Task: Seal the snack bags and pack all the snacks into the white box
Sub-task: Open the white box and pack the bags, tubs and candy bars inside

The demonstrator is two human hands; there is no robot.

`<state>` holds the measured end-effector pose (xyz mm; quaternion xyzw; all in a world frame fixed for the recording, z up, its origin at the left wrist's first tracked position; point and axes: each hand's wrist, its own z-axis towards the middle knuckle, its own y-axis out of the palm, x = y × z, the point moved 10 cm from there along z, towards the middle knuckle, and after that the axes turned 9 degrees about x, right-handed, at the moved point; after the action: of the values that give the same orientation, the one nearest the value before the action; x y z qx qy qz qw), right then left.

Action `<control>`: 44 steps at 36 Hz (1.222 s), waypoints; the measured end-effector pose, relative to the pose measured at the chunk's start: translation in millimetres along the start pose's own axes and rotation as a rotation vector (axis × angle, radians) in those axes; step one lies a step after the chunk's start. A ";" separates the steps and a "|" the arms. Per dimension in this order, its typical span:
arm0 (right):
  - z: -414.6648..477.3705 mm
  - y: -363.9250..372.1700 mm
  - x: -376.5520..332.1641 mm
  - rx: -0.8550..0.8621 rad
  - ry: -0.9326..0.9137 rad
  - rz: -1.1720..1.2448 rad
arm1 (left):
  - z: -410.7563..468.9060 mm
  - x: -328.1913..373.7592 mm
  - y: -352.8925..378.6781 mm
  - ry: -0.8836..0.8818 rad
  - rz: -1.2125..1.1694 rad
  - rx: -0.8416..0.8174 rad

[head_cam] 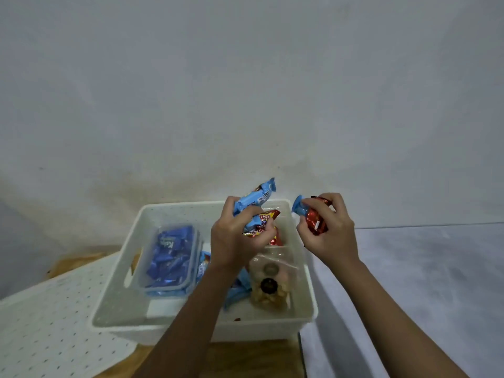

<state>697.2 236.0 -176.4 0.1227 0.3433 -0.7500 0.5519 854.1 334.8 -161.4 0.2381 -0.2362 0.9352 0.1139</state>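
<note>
The white box [191, 211] sits on a wooden table [245, 358], open at the top, its plastic walls dotted with small holes. Both hands hang over its far rim. The left hand [234, 238], at about 12 o'clock of the box, is clenched around a bunch of snacks: a light blue packet [256, 199] sticking up past the fingers and a red and yellow packet [266, 217] below it. The right hand [331, 230], at 1 o'clock just past the box's corner, grasps a shiny red packet [316, 225] with a light blue end [298, 205] poking out.

Inside the box, a clear tub [170, 260] of dark blue wrappers lies at 9 o'clock. A clear bag of biscuits [270, 287] lies at 4 o'clock, with more light blue wrappers [237, 293] between the two, partly hidden by the left forearm.
</note>
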 end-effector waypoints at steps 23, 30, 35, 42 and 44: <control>-101.1 138.2 -43.2 -0.602 0.404 0.121 | -73.8 -135.5 -38.4 -0.285 0.076 -0.427; -94.7 120.7 -44.4 -0.671 0.339 0.019 | -88.8 -129.3 -24.2 -0.314 0.112 -0.771; -72.4 120.6 -73.2 -0.678 0.238 -0.025 | -61.9 -119.6 -56.0 -0.287 0.213 -0.703; -60.2 177.6 -176.1 -0.773 -0.008 -0.003 | -29.6 -151.8 -184.2 -0.380 0.432 -0.422; -70.0 202.4 -212.2 -0.828 -0.065 -0.001 | -32.5 -171.6 -228.8 -0.431 0.490 -0.353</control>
<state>944.7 407.9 -185.2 -0.1334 0.5984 -0.5524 0.5647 1063.6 530.9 -183.5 0.3427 -0.4624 0.8079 -0.1265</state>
